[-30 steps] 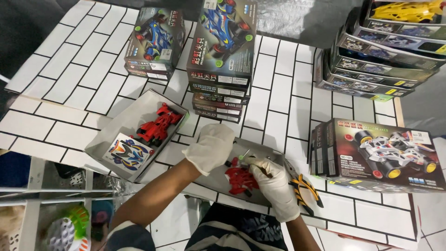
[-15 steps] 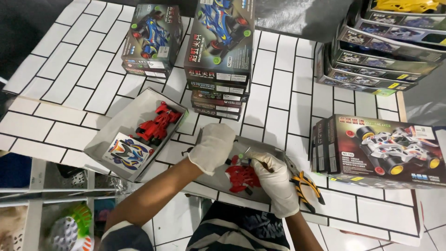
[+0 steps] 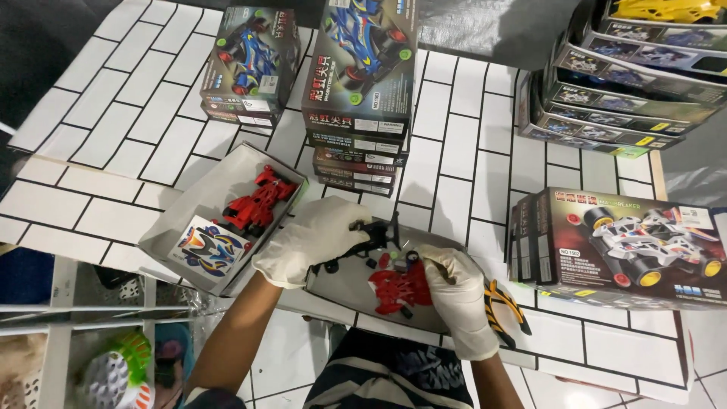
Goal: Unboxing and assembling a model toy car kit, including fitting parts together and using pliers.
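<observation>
Head view: left hand point(image 3: 318, 238) grips black chassis point(image 3: 376, 233); right hand point(image 3: 460, 299) pinches small part point(image 3: 413, 257) beside white-car box point(image 3: 617, 248).

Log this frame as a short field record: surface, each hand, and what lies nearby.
surface: white brick-pattern table
left hand: gloved, holding a black chassis part
right hand: gloved, fingers at a small wheel piece
below hands: grey tray with red parts frame
left of hands: open box with red car body
nearby: pliers, stacked kit boxes
</observation>
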